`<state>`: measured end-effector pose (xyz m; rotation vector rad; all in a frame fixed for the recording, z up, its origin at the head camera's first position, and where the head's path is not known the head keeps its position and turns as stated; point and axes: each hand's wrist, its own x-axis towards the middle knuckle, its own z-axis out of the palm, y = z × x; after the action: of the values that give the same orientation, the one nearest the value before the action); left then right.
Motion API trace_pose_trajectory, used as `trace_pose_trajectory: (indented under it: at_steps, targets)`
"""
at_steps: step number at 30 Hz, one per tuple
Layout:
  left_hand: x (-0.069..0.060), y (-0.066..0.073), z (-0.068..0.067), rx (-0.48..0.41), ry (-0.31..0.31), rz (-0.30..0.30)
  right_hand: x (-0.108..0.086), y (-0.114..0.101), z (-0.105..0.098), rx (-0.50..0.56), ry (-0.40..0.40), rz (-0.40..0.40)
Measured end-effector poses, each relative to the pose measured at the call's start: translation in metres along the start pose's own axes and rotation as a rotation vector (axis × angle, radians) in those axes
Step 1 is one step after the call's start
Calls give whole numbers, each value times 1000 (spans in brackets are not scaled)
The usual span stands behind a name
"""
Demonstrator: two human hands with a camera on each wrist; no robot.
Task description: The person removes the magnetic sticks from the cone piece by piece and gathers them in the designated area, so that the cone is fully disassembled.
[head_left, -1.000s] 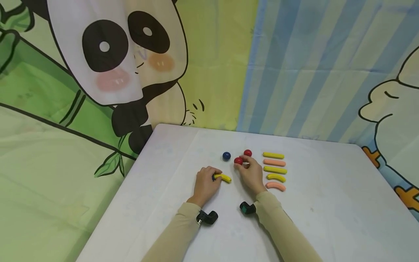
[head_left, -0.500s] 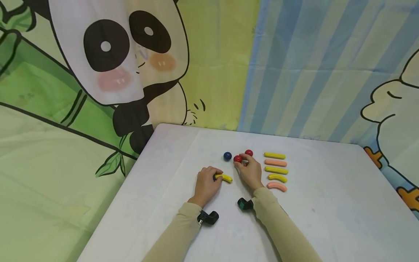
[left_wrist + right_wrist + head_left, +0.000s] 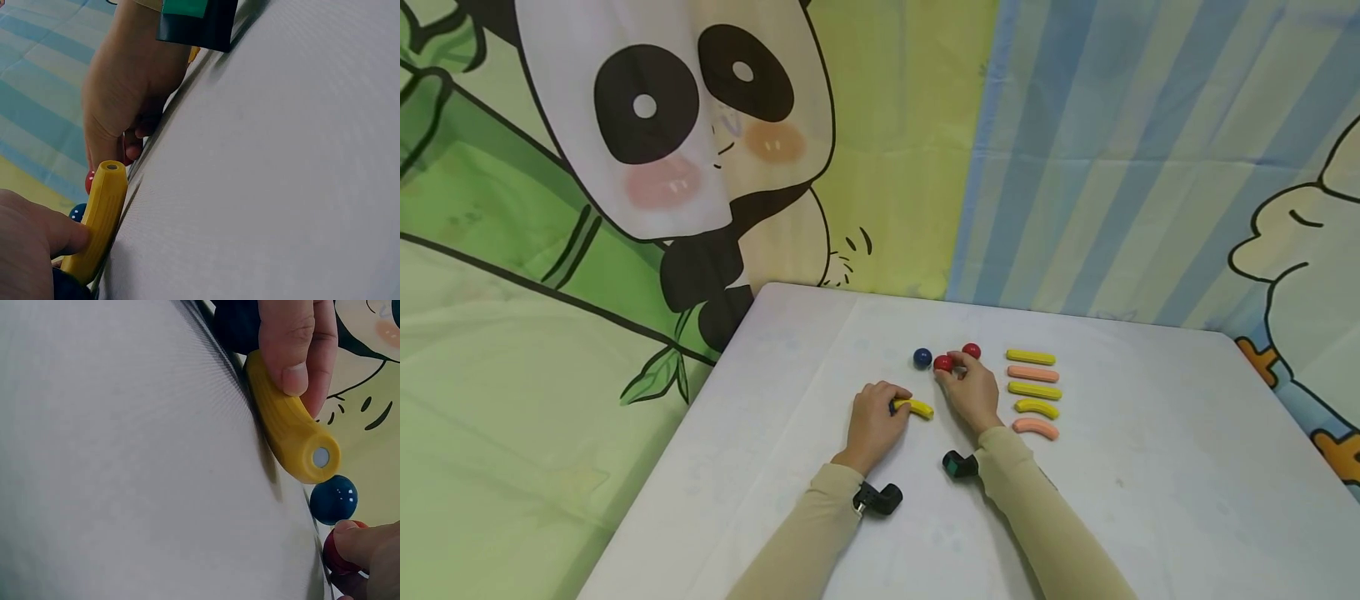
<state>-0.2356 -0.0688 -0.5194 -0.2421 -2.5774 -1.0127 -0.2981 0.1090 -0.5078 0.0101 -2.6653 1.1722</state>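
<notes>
My left hand (image 3: 876,421) pinches a yellow curved rod (image 3: 919,409) between thumb and fingers, low over the table. The rod's free end carries a small grey disc, plain in the right wrist view. At its other end sits a dark blue ball (image 3: 236,325), partly covered by the hand. With thumb and fingertips my right hand (image 3: 976,396) holds a red ball (image 3: 943,363). Close to its left lies another blue ball (image 3: 922,358); whether the two touch I cannot tell. A second red ball (image 3: 972,351) rests just behind the right hand.
Right of my right hand, several rods lie in a column: a yellow straight rod (image 3: 1031,357), a pink straight rod (image 3: 1033,374), another yellow one (image 3: 1034,390), a yellow curved one (image 3: 1037,409) and a pink curved one (image 3: 1036,428). A printed cloth (image 3: 1075,167) hangs behind the white table (image 3: 1150,467).
My right hand has shifted slightly left and away from me with the red ball, closer to the loose blue ball. The left hand keeps its hold on the yellow curved rod.
</notes>
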Motion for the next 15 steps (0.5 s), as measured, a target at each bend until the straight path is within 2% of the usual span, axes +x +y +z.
trace_pose_trajectory:
  at_steps: [8, 15]
  targets:
    - [1, 1, 0, 0, -5, -5, -1, 0, -2, -2, -22, 8]
    - [0, 0, 0, -6, -2, 4, -10, 2, -8, 64, -26, 18]
